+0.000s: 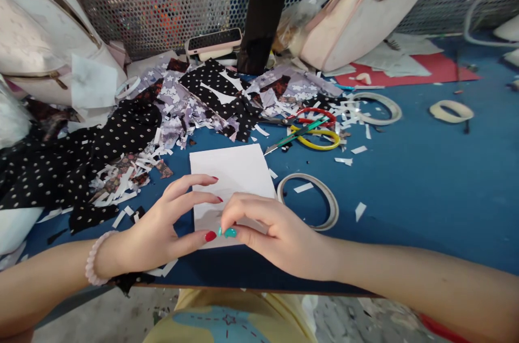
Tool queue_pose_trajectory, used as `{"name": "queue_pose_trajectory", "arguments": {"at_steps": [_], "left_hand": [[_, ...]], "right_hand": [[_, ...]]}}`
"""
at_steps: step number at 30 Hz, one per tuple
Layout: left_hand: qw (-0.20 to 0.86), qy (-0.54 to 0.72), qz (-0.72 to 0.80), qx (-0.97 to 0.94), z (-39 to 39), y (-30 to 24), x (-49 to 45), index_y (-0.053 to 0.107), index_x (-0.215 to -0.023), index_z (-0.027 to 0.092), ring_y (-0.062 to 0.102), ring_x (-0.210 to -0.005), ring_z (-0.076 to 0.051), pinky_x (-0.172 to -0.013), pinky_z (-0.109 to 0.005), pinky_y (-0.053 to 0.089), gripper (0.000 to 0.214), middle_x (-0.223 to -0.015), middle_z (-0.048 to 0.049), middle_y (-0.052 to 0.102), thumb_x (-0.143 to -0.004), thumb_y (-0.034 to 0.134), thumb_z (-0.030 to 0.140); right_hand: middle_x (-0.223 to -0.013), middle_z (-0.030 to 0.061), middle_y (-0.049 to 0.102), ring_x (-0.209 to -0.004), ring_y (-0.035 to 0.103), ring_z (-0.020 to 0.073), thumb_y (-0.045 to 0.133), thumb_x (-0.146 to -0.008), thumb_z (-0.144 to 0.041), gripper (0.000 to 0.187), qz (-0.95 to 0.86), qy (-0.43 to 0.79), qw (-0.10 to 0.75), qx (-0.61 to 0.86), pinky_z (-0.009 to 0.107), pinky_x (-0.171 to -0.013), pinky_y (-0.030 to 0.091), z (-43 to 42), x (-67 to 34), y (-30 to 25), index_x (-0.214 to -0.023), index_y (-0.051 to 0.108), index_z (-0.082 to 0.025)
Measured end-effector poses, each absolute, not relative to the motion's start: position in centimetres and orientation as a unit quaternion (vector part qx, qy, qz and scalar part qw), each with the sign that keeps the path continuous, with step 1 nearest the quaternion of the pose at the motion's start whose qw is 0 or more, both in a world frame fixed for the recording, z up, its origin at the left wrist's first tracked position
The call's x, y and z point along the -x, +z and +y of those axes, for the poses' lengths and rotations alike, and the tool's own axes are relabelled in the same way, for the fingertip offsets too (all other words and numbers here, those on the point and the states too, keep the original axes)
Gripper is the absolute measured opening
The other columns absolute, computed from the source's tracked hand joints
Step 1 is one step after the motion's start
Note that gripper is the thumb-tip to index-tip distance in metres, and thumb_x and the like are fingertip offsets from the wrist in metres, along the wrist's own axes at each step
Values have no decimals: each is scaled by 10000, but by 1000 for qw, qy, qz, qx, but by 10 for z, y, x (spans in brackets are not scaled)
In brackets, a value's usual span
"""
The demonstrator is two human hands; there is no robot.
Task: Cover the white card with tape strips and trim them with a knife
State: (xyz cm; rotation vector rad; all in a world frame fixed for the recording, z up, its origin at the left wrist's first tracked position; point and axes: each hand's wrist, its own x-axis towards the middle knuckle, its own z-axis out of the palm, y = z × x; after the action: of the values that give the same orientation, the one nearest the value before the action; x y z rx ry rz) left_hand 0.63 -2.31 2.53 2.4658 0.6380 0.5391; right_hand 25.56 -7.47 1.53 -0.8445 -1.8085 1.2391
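Had the left hand [156,229] open and loosely spread, with 2 red-nailed fingers out over the white square sheet [237,170] and the thumb above its near part, gripping nothing visible. Had the right hand [290,235] curled, with thumb and fingertips drawn together just beside the left thumb. Could not tell of anything small pinched there, nor of any pressure on the paper from either of the 2 hands. Saw the sheet flat on the blue table [421,191], directly in front of the body and close to the table's near edge.

Judged slipping the likeliest trouble: looked loose, with no weight in view, so could have been skewed by a brush of either hand. Noted a tape ring [332,205] at or just beside the sheet's right edge; might have been knocked into it by the right wrist. Also noted a slim green tool [302,132], crossing the scissors [297,114] and pointing at the far right corner; might have nicked or marked the paper if jolted. Suspected trouble from white scraps [360,211] too, being light enough to cling to fingers or get trapped underneath.
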Motion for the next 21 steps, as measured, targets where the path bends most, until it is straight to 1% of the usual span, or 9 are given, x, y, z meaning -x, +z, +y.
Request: {"name": "queue_pose_trajectory", "arguments": {"at_steps": [4,9,17,21], "left_hand": [[264,195,244,-912,-23,25,-7,568,-1365,265,585,-1412,-260,-1171,-401,547,288,-1490,-131,556,-1084,600,321],[261,194,242,-914,-23,23,-6,567,-1358,258,571,-1424,-243,-1194,-368,522,285,-1499,-126,546,-1083,601,325],[270,195,231,-914,-22,25,-6,571,-1353,248,548,-1441,-220,-1217,-334,489,278,-1506,-121,528,-1082,595,305],[284,203,234,-907,-24,21,-6,584,-1344,256,533,-1452,-215,-1228,-334,473,260,-1514,-111,520,-1088,583,306]], "right_hand": [[-928,12,683,-864,633,155,556,-994,-109,152,-681,532,382,326,282,-820,526,-74,-256,17,-938,626,-232],[-933,14,685,-876,631,161,555,-984,-142,132,-665,552,374,335,289,-824,510,-73,-256,17,-931,633,-235],[-913,7,669,-875,626,149,538,-977,-129,145,-665,552,371,339,273,-819,506,-74,-255,17,-933,631,-231],[-920,15,675,-891,639,157,535,-966,-104,161,-686,525,377,334,286,-841,522,-75,-254,17,-931,626,-232]]}}
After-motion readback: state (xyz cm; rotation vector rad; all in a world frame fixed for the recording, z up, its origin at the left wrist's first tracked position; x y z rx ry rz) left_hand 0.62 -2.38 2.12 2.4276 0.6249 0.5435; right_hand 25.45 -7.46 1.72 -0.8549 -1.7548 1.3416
